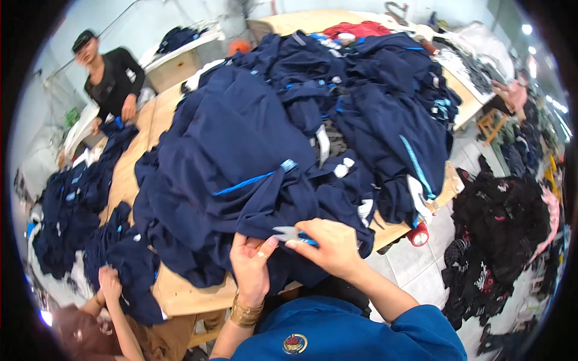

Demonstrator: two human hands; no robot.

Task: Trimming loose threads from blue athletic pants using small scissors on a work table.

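Observation:
My right hand (330, 243) is closed around small metal thread snips (285, 233), whose pale blades point left toward my other hand. With thumb and fingers pinched together, my left hand (250, 263) grips the edge of a navy garment (262, 210) just beside the blade tips. Bright blue trim shows under my right fingers, and a blue strip (250, 182) runs across the cloth above. Whether the blades are on a thread is too small to tell. The held cloth lies against a large navy garment heap (229, 126).
A wooden table (180, 299) carries the heap. At left, a standing person (111, 78) handles navy cloth; a second person's hands (109, 284) hold another piece. Black garments (497, 225) lie on the tiled floor at right. A red cylindrical object (418, 235) sits by the table's edge.

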